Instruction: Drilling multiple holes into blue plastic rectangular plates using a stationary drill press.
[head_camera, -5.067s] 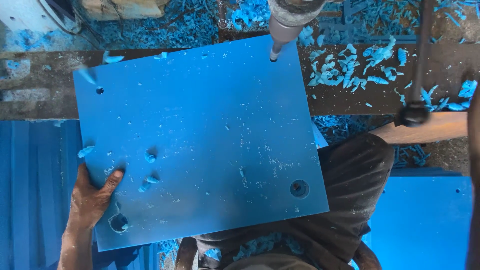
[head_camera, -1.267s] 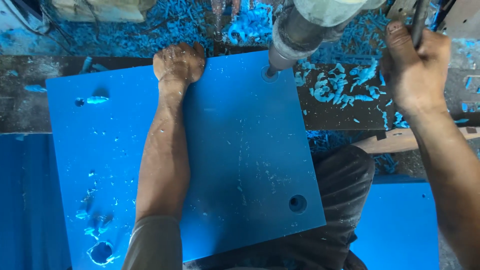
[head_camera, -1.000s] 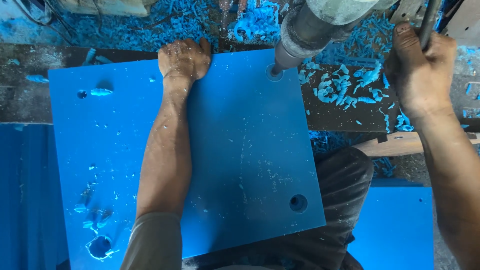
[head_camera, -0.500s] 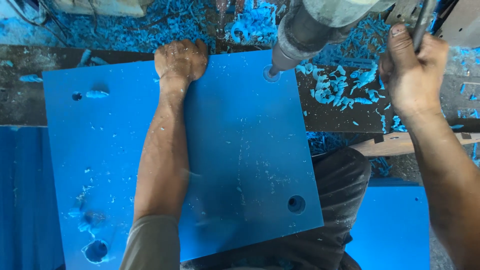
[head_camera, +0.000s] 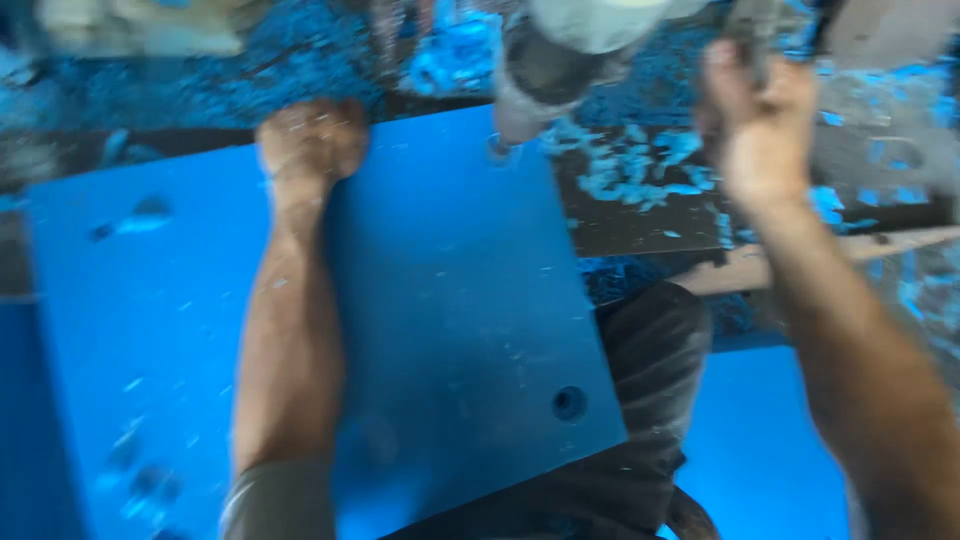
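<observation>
Since half a second ago the blue panel (head_camera: 440, 330) has shifted slightly right, and the view has blurred. It lies flat on the dark workbench (head_camera: 640, 215), its far right corner under the drill head (head_camera: 545, 75), its near edge overhanging toward the person's lap. One finished hole (head_camera: 569, 403) sits near the near right corner. The left hand (head_camera: 310, 140) presses on the far edge, fingers curled over it, holding the panel down. The right hand (head_camera: 760, 125) is closed around a lever (head_camera: 748, 40) at the far right, though blur hides just how tightly.

If the left hand's pressure slackens, the bit could probably grab the panel and spin it; that hand also sits near the drill. Loose blue shavings (head_camera: 640, 165) might let the panel slide.

The bit's tip is smeared, the drill's upper body is cut off, and the panel's near left corner is too blurred to read.
</observation>
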